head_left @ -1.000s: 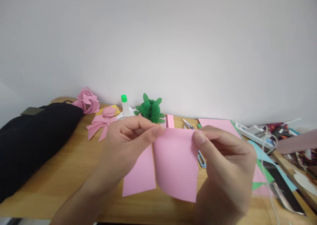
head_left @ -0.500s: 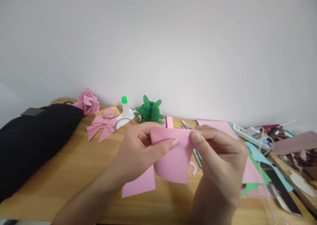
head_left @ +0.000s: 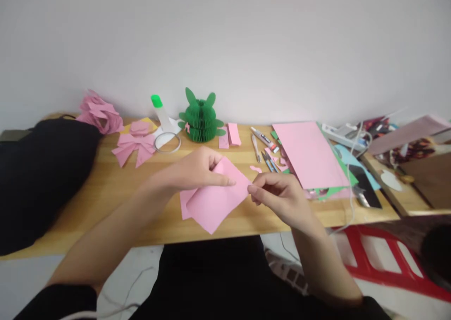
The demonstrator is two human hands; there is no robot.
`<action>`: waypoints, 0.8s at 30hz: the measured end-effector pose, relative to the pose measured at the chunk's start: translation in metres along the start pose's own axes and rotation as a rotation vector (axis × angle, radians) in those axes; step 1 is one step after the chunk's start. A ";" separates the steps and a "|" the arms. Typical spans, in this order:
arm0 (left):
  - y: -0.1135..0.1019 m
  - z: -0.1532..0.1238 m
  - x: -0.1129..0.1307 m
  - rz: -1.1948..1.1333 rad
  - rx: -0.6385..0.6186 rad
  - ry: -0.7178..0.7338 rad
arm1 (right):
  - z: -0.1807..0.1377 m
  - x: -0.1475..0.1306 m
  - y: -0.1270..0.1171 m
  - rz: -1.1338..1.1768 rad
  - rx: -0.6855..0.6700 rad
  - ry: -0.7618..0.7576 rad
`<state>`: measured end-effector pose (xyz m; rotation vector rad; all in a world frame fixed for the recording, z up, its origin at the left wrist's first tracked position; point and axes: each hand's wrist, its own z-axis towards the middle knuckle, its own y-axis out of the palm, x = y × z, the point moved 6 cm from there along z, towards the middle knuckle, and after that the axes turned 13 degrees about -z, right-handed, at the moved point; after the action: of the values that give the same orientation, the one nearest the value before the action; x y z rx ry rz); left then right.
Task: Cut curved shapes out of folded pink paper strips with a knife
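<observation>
A pink sheet of paper [head_left: 220,200] is held above the wooden table, turned so one corner points down toward me. My left hand [head_left: 199,169] grips its upper left part, thumb lying across the front face and the other fingers behind. At the sheet's right corner, my right hand [head_left: 276,193] pinches the paper between thumb and fingertips. Partly covered by the held sheet, another pink paper piece [head_left: 183,206] lies on the table. Beyond the hands stands a green honeycomb paper figure [head_left: 200,120] with leaf-shaped parts.
Left are a black cloth item [head_left: 45,179], a pink paper bow [head_left: 136,147], a tape ring [head_left: 167,142] and a green-capped glue bottle [head_left: 161,113]. Right are small scissors [head_left: 270,162], a white tube [head_left: 262,138], stacked pink sheets [head_left: 310,155], a phone [head_left: 364,186] and a white cable [head_left: 349,179].
My view has tilted down, showing more of the table front. The pink sheet has turned from roughly upright to corner-down, and my right hand has shifted to its right corner.
</observation>
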<state>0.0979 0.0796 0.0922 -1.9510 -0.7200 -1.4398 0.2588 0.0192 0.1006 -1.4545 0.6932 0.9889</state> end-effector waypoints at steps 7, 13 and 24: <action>0.050 0.017 -0.051 0.498 -0.035 -0.028 | -0.100 0.103 0.069 0.397 0.349 0.587; 0.143 -0.037 -0.057 0.856 -0.063 0.389 | -0.143 0.127 0.090 0.450 0.511 0.679; 0.183 -0.063 -0.101 1.241 0.119 0.703 | -0.147 0.135 0.094 0.437 0.621 0.617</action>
<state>0.1641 -0.0973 -0.0172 -1.1706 0.6354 -1.0408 0.2664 -0.1211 -0.0695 -1.0501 1.6580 0.5346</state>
